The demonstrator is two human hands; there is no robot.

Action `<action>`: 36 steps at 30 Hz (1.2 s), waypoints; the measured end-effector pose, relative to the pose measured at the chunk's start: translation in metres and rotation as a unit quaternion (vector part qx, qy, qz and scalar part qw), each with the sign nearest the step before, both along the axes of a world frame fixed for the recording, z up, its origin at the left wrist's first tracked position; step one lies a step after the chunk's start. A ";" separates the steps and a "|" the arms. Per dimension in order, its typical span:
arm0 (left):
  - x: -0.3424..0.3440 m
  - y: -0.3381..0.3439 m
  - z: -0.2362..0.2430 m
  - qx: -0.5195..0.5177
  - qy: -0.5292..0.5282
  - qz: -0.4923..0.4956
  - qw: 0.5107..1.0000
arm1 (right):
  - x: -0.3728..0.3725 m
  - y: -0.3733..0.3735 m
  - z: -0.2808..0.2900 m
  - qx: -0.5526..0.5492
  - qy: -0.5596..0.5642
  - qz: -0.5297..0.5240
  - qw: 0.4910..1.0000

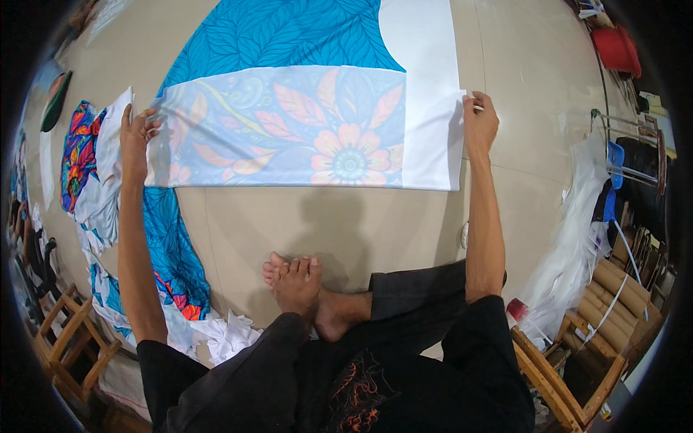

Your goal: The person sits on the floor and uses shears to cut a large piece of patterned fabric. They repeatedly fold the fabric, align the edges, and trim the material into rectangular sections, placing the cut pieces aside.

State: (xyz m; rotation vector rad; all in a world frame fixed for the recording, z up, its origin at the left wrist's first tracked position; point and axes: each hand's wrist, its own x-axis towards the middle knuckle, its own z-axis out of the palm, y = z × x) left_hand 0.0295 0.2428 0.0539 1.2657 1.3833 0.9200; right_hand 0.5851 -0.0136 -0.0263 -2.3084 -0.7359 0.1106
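Observation:
A large piece of printed fabric (289,32) lies spread on the floor before me, turquoise with a leaf pattern and a white border. Its near part is folded over, so a pale reverse side with a faint orange flower (350,155) faces up. At the fold's left edge is my left hand (137,137), some fingers curled at the cloth and one finger raised apart. My right hand (481,123) pinches the white corner at the right edge. Between the hands the folded layer is lightly wrinkled on its left side.
Bunched turquoise, multicoloured and white fabric (170,238) lies to the left, with white scraps (225,335) by my leg. My bare feet (296,285) are crossed on the tiled floor (245,231). On the right are clear plastic sheeting (570,224), cardboard rolls (613,296) and a red bucket (616,50).

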 end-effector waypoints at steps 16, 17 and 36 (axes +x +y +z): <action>0.133 -0.354 -0.040 0.238 0.168 -0.476 0.830 | -0.123 -0.271 0.035 -0.170 0.001 -0.011 0.985; 0.136 -0.363 -0.035 0.258 0.190 -0.533 0.783 | -0.121 -0.269 0.038 -0.156 0.010 -0.012 0.988; 0.175 -0.328 -0.074 0.342 0.328 -0.411 0.778 | -0.156 -0.276 0.052 0.207 0.433 -0.020 0.877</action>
